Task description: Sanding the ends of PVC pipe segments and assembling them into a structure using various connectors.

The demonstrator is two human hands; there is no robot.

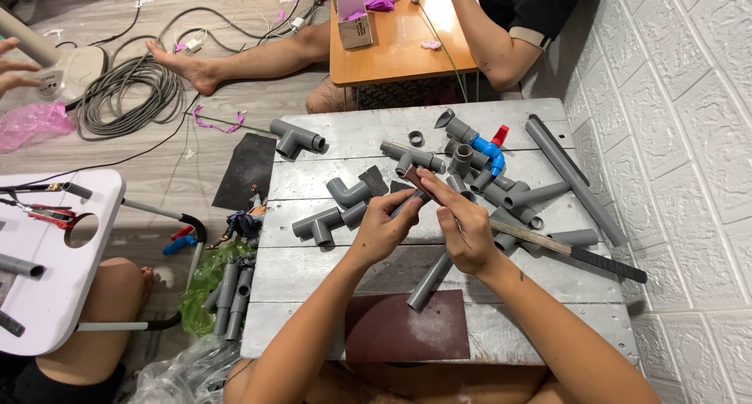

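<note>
At the middle of the grey table (313,290): sanding a pipe.
Left hand (381,230) clenched around grey pipe (429,282), right hand (464,230) pinching sandpaper strip (417,183); probably light, stiff, smooth — best gripped mid-length.

Grey plastic pipe (429,281): long, round, smooth. Held slanted over the bench (313,282), top end up between the two hands, bottom end pointing down toward a dark red-brown sheet (392,329). Small dark brown strip (417,183), flat and thin, pressed against the top end of the pipe. Looks like sandpaper, same colour as the sheet. Pinched at both ends by fingers.
</note>
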